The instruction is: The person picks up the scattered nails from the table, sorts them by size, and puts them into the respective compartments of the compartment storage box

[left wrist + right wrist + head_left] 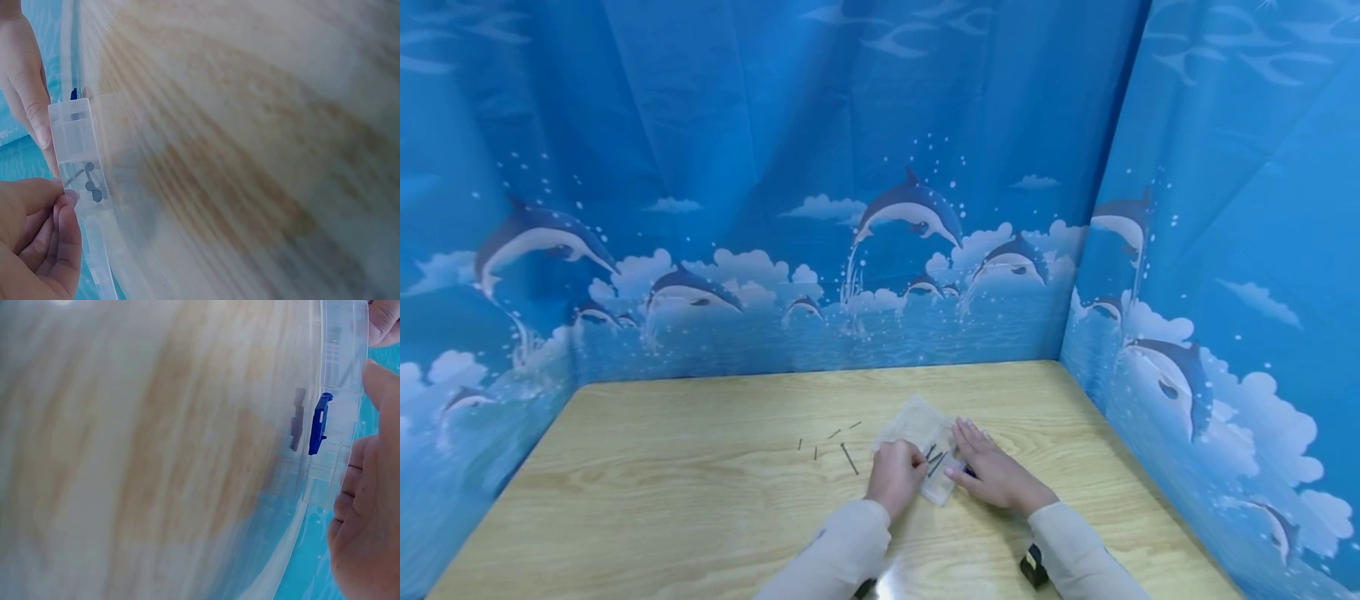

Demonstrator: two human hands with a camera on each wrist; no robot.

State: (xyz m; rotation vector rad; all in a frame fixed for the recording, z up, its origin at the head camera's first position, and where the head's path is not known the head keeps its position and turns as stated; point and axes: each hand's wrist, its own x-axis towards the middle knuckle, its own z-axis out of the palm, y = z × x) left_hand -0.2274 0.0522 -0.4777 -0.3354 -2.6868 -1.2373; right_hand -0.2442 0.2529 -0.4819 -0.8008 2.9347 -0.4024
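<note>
Five loose nails, one long and four short, lie on the wooden table left of the clear box, which sits between the two hands. More nails show inside it, their round heads plain from the left wrist. I see the left hand curled, thumb and forefinger tips together at the box's edge; whether they pinch a nail I cannot tell. The right hand lies with fingers extended against the box's right side, thumb at its rim. To work well here, I'd judge, brace that side lightly, handle one nail by its shank and clear the thin wall. Hindrances: both hands mask much of the box from above; a clear panel, apparently the lid, spreads behind; a blue latch juts near the right fingers. Dolphin-printed curtain beyond.
</note>
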